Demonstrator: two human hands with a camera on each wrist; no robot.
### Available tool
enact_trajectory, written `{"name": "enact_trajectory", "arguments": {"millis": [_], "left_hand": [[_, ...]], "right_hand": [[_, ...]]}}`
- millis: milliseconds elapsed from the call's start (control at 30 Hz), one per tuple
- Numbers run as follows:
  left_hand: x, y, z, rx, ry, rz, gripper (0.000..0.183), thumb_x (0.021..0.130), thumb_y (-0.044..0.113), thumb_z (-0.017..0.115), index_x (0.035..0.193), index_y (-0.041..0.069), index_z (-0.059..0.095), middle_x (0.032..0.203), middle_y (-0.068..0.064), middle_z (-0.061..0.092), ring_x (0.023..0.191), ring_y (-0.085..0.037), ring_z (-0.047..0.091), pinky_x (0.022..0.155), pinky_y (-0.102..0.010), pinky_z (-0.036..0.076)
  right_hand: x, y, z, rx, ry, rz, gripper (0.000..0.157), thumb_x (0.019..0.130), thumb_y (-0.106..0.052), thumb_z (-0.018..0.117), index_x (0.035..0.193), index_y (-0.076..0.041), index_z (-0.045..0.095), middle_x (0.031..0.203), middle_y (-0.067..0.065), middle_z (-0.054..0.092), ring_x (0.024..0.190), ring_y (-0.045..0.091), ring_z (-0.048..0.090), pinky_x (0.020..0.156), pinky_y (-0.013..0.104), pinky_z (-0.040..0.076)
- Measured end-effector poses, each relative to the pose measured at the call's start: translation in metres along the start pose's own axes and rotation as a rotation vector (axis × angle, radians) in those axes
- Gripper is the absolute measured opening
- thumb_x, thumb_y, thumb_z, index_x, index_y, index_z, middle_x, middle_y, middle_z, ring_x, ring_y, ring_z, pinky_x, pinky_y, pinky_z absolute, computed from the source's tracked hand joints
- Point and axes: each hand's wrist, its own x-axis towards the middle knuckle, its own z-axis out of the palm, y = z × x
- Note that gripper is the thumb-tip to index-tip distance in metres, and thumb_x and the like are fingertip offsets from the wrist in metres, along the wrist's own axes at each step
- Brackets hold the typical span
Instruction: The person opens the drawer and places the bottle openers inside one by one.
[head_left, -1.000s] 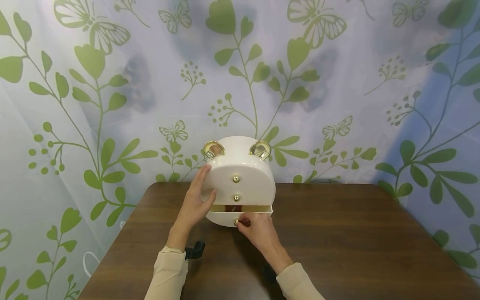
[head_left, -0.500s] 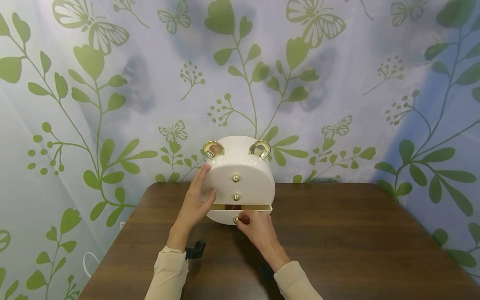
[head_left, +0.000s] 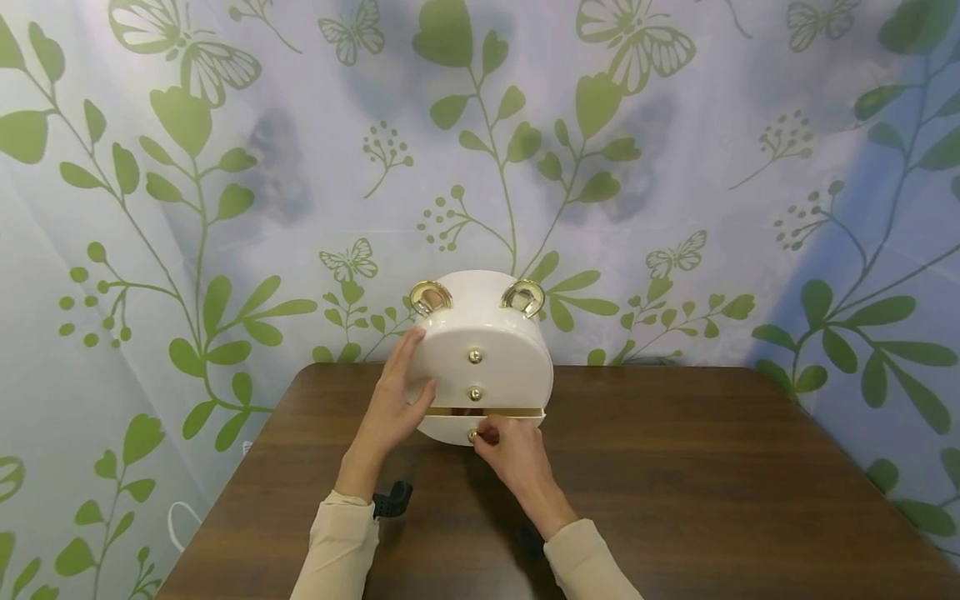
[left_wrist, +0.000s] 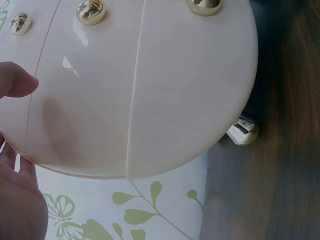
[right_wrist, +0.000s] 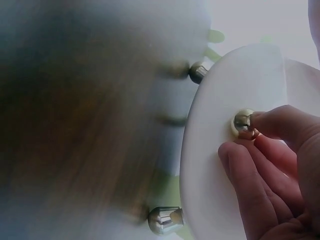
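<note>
A white, rounded mini drawer cabinet (head_left: 510,371) with two gold ears (head_left: 523,297) stands on the table. Its bottom drawer (head_left: 442,428) is out a little, leaving a narrow gap along the top. My right hand (head_left: 517,458) pinches that drawer's gold knob (right_wrist: 243,121) between thumb and fingers. At the cabinet's left side rests my left hand (head_left: 392,410), its fingers along the side and its thumb (left_wrist: 20,82) over the front. Gold knobs (head_left: 475,357) mark the two upper drawers, which are closed. Something reddish brown shows dimly in the gap.
The dark wooden table (head_left: 712,475) extends to both sides. A curtain (head_left: 300,167) with green leaves and butterflies hangs close behind the cabinet. Round metal feet (left_wrist: 243,132) support the cabinet. A black wrist strap (head_left: 393,500) is by my left sleeve.
The bottom drawer has slid inward, narrowing the gap above it, and my right hand has moved forward with its knob. My left hand has kept its place on the side.
</note>
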Motion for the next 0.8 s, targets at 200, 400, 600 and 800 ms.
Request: {"name": "enact_trajectory", "arguments": {"millis": [200,400,600,800], "left_hand": [[0.0,0.001,-0.002,-0.002,-0.012,-0.015,0.085,0.088,-0.004,0.073,0.162,0.009,0.032,0.165,-0.014,0.035,0.153,-0.032,0.032,0.123,-0.019,0.019],[-0.001,0.002,-0.003,0.001,-0.022,-0.04,0.084,0.089,-0.002,0.073,0.162,0.01,0.032,0.165,-0.014,0.034,0.154,-0.031,0.031,0.123,-0.023,0.021],[-0.001,0.001,-0.003,0.007,-0.036,-0.059,0.084,0.091,-0.001,0.072,0.163,0.013,0.031,0.166,-0.011,0.033,0.154,-0.028,0.03,0.124,-0.039,0.027],[0.001,-0.001,-0.002,0.012,-0.034,-0.046,0.085,0.09,-0.001,0.073,0.163,0.014,0.031,0.166,-0.011,0.032,0.154,-0.028,0.03,0.125,-0.033,0.025]], "right_hand": [[0.003,0.002,0.0,0.014,-0.031,0.023,0.009,0.083,-0.015,0.085,0.082,-0.017,0.076,0.077,-0.007,0.077,0.071,0.005,0.072,0.072,0.035,0.06],[0.005,0.01,-0.002,0.053,-0.065,0.018,0.011,0.083,-0.017,0.086,0.083,-0.018,0.075,0.08,-0.008,0.077,0.074,0.006,0.073,0.074,0.033,0.06],[0.007,0.016,-0.005,0.065,-0.086,0.01,0.012,0.083,-0.018,0.087,0.083,-0.02,0.075,0.081,-0.009,0.076,0.076,0.006,0.073,0.072,0.029,0.059],[0.009,0.021,-0.006,0.089,-0.091,-0.004,0.01,0.084,-0.017,0.086,0.085,-0.019,0.076,0.082,-0.009,0.077,0.077,0.006,0.073,0.073,0.028,0.059]]}}
